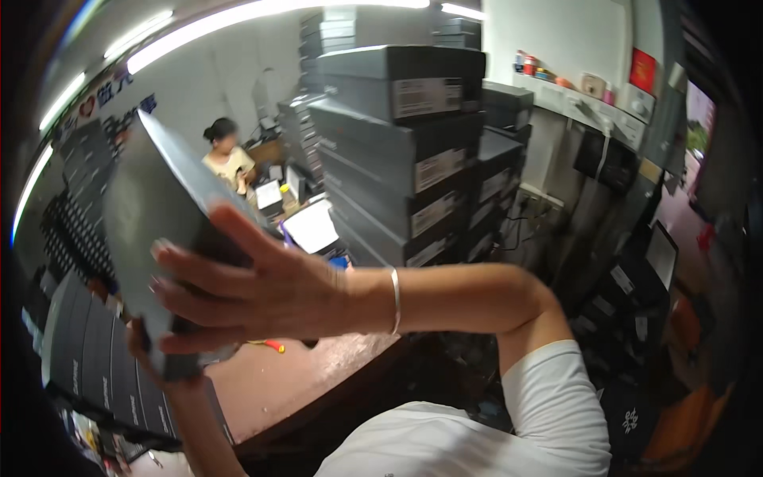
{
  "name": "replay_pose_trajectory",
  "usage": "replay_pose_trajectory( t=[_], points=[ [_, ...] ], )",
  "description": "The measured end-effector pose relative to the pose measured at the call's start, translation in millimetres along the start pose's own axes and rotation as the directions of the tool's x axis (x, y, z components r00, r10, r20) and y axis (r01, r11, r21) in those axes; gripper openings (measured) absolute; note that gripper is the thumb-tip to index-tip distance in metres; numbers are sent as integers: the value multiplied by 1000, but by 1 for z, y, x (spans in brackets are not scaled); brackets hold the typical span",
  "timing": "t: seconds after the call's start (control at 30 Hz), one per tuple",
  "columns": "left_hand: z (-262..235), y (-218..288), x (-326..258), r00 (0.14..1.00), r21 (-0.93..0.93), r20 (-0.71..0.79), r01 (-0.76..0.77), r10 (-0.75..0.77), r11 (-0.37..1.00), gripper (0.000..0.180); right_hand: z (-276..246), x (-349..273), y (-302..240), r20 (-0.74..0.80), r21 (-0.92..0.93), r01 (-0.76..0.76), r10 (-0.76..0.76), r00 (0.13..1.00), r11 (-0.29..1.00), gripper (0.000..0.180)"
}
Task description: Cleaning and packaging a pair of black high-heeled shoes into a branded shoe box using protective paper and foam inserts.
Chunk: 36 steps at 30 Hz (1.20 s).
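Observation:
A dark grey shoebox (139,215) is raised and tilted at the left, its pale edge slanting upward. My right hand (246,286) lies across the side of the box with fingers spread, gripping it. My left hand (143,346) holds the lower end of the box from below; most of its fingers are hidden behind it. Whether the box has its lid on cannot be made out. Below the box is a pinkish worktable (310,374), with a small red and yellow tool (274,346) lying on it.
Stacked dark shoeboxes (362,151) with white labels rise beyond the table. More boxes (103,366) stand in a row at the lower left. A person (229,159) in a yellow top works at a far desk. Dark boxes (620,318) are piled at the right.

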<state>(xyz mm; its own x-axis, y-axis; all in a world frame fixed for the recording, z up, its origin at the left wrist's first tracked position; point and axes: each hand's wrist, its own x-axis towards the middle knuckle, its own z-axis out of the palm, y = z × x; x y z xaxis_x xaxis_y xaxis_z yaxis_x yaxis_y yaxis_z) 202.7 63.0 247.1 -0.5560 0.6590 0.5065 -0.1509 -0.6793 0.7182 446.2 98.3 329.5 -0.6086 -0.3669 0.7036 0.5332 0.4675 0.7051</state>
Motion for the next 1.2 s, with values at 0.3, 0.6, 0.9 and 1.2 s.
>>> replay_pose_trajectory(
  t=[0.3,0.6,0.9,1.2],
  points=[
    [285,67,69,791,-152,611,75,34,986,48,-133,11,228,229,-165,-271,304,925,948,84],
    [370,-12,64,595,113,804,-174,13,978,86,-133,-67,313,528,14,-617,518,673,787,95],
    [391,-64,108,528,209,831,-11,-172,978,68,-103,-81,332,383,-168,-649,656,650,742,90],
    [163,17,-53,44,307,950,-303,-308,902,42,-117,-110,118,404,278,-811,703,585,515,9]
  ],
)
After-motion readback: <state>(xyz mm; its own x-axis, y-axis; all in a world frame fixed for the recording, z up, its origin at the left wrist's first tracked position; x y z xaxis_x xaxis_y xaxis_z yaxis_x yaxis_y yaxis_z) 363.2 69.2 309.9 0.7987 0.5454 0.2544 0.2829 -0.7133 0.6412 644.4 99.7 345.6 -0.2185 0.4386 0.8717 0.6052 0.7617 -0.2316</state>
